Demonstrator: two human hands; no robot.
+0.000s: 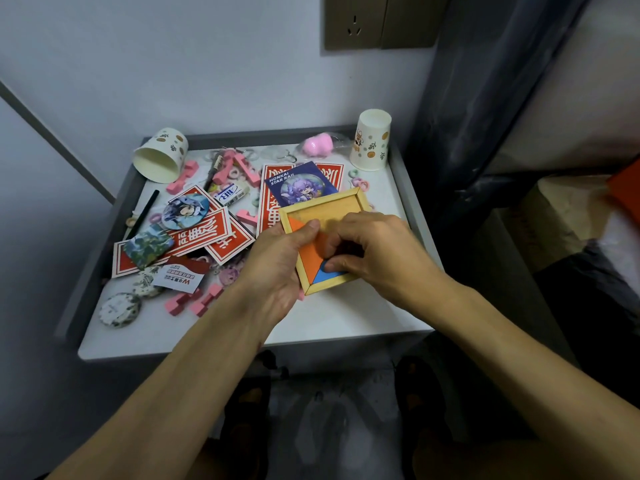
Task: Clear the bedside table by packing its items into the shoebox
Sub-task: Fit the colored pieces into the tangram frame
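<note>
Left hand [277, 268] grips wooden puzzle tray [329, 211] at near-left edge, thumb on top. Right hand [374, 251] fingers curled, pinching dark red piece [348, 252] beside orange piece [310, 258]. Advice: seat pieces flat, lift tray level. Bedside table [346, 317] rim raised left, far, right; near edge open for exit. Shoebox out of view.

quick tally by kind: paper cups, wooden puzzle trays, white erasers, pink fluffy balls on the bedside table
paper cups: 2
wooden puzzle tray: 1
white eraser: 1
pink fluffy ball: 1
total: 5
</note>
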